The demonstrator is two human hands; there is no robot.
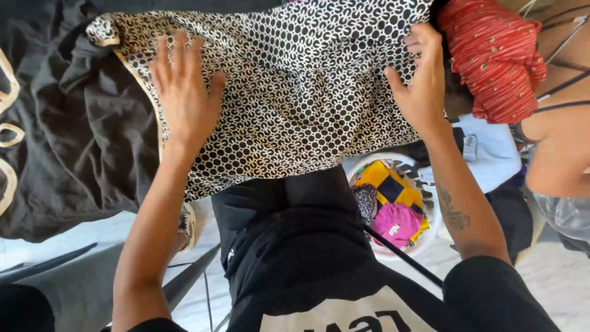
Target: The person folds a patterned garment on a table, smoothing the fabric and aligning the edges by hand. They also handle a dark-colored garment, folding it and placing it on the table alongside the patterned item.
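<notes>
so there's a white round plastic laundry basket with slotted walls [427,184] on the floor, below the right wrist, and it's got a yellow and navy checked cloth [388,187], a bright pink garment [399,224] and a bit of dark spotted fabric [367,201] stuffed in it

the main thing is a black and white circle-print garment with a cream trim [295,92], spread out flat between both hands and hanging over the near edge towards the body

left hand [181,92] is fully open, palm down, fingers fanned out and pointing away, pressed flat on the left part of the print right by the cream edge. it isn't gripping anything, just lying on it. forearm runs straight back to the camera

right hand [421,83] sits on the right edge of the same garment, thumb out on top of the cloth and fingers curled over the edge, looks like a loose pinch but can't say how much fabric is in there. tattooed forearm angles back and outward

left of the left hand there's a crumpled black cloth with gold lettering [67,141], and just past the right hand a red patterned bundle [491,55]
</notes>
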